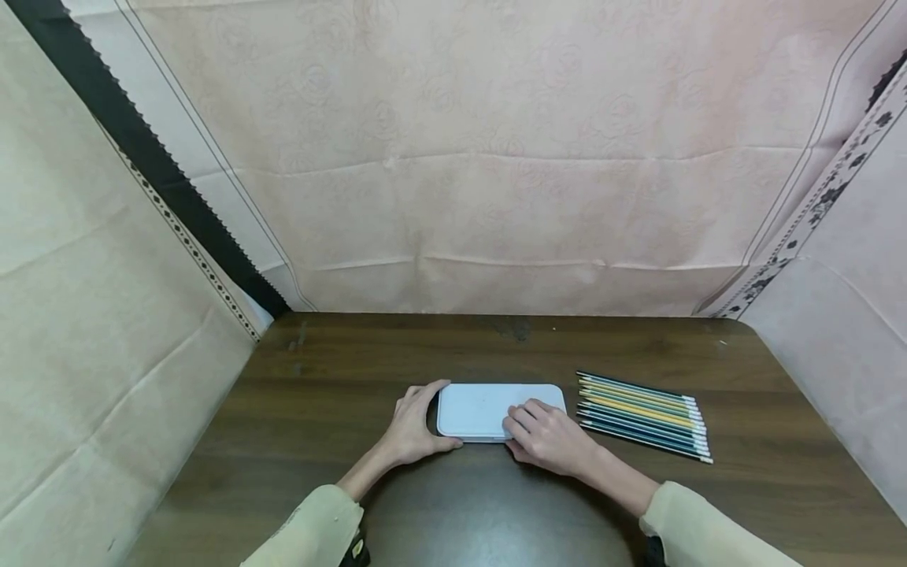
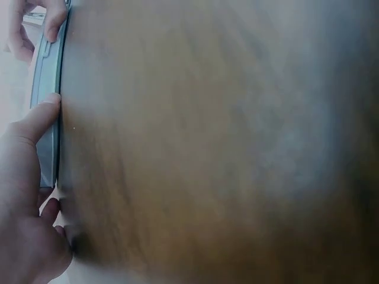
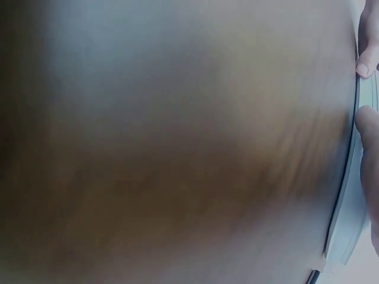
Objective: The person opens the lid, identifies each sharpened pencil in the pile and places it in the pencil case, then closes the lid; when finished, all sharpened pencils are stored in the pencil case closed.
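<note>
pencil case (image 1: 471, 409), so judged from its shape and neighbours, is set flat on the dark wooden table (image 1: 439, 520), long side turned toward the person, so that both ends are within easy reach. its white lid (image 1: 503, 395) seems to be down, though the seam cannot be made out. the left end is spanned by the left hand (image 1: 412, 425), thumb at the near corner, fingers at the far one: a wide grip, probably chosen so that sliding is prevented. by the right hand (image 1: 542, 441) a narrower hold is taken on the near edge, right of centre, fingers bent over the top, thumb low in front, presumably for purchase on the rim. just right of the case, pencils (image 1: 645, 415), dark green and yellow, are laid side by side in a slanting row, apparently for easy picking.
</note>
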A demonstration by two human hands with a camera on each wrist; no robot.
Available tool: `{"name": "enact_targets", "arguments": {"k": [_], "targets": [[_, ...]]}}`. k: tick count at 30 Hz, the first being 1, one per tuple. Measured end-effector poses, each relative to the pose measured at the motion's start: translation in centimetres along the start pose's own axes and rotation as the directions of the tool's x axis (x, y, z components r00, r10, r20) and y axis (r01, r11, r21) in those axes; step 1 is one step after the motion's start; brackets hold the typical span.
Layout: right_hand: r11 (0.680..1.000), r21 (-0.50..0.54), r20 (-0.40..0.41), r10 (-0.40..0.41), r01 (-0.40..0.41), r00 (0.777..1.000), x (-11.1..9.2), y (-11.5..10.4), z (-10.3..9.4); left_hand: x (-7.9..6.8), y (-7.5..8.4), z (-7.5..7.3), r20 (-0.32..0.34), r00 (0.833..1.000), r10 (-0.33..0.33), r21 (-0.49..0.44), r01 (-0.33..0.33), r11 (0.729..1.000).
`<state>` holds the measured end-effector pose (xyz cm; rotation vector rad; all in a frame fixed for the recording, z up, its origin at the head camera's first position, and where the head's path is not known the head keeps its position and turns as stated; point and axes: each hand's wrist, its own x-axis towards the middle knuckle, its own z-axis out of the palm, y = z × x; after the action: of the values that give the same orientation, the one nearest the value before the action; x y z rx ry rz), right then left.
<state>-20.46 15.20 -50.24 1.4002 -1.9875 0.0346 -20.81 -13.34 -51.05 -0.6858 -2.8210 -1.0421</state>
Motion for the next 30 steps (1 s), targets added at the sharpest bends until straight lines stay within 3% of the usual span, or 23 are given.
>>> {"name": "enact_targets", "arguments": {"k": [6,17,23,26,30], "targets": [[0.992,-0.099,-0.007,-0.083,0.082,0.997,0.1,0.4,0.2,-0.1,0.1,0.0,-0.016,1.000,-0.016,-0.024,0.015,1.000],[0.986,-0.099,0.006,-0.133,0.133,0.991,0.4,0.8,-0.3,-0.2,-0.1,0.2,-0.008,1.000,-0.023,-0.021,0.023,1.000],[0.994,0.112,-0.021,-0.002,0.005,1.000,0.1,1.6,-1.3,-0.2,-0.1,0.2,-0.009,1.000,-0.030,-0.033,0.029,0.999],[0.968,0.231,-0.037,0.109,-0.097,0.993,-0.1,2.4,-2.4,-0.4,-0.2,0.2,-0.012,0.999,-0.036,-0.032,0.035,0.999],[0.919,0.323,-0.028,0.249,-0.227,0.968,-0.3,3.9,-4.2,-0.6,-0.2,0.2,-0.022,0.998,-0.052,-0.034,0.051,0.998]]}}
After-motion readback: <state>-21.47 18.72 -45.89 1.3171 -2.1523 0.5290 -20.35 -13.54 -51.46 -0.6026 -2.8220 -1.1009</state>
